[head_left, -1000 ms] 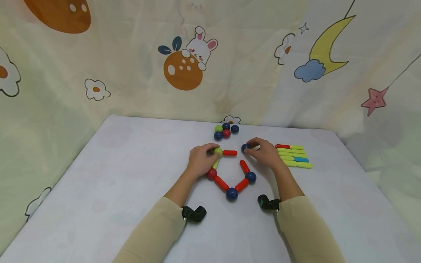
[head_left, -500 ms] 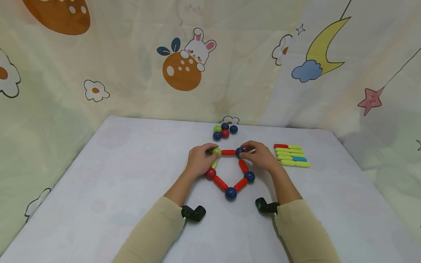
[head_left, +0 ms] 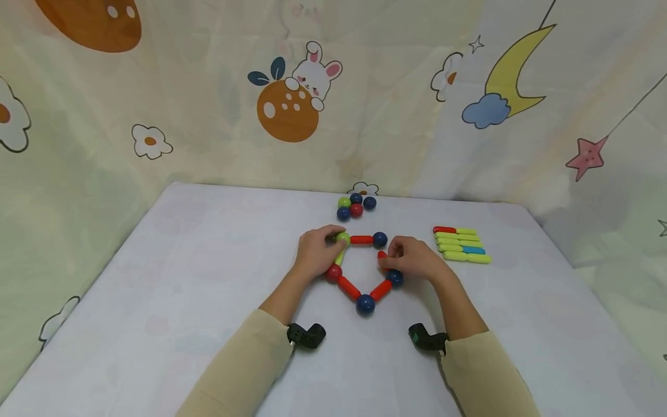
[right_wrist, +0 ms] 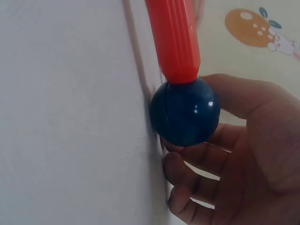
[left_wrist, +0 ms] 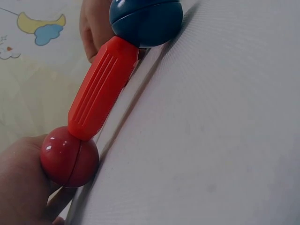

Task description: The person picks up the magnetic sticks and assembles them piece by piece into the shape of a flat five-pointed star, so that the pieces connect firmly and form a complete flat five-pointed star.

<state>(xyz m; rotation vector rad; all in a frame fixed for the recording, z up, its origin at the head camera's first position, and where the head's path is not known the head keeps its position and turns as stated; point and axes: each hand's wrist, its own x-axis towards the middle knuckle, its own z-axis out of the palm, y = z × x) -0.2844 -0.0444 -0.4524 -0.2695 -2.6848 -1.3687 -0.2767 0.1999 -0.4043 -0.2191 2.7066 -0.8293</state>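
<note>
Magnetic rods and balls lie in a ring on the table. My left hand (head_left: pixel 316 253) pinches the green ball (head_left: pixel 343 238) at the ring's upper left. From that ball a red rod (head_left: pixel 362 240) runs to a dark blue ball (head_left: pixel 380 239). Below this ball my right hand (head_left: pixel 411 256) pinches another red rod (head_left: pixel 381 255), its fingers covering part of it. That rod's lower end is at a second blue ball (head_left: pixel 394 278). Close to my right hand in its wrist view is a blue ball (right_wrist: pixel 185 112). A red ball (left_wrist: pixel 70 157) sits beside my left hand in its wrist view.
Several loose balls (head_left: pixel 356 210) are grouped at the table's back edge. To the right, several rods (head_left: pixel 461 244), mostly lime green, lie side by side. A printed cloth (head_left: pixel 208 116) hangs behind the white table (head_left: pixel 182 289).
My right hand brought the blue ball to the free end of the upper red rod and let it go. It then moved down to the right red rod. My left hand stayed put.
</note>
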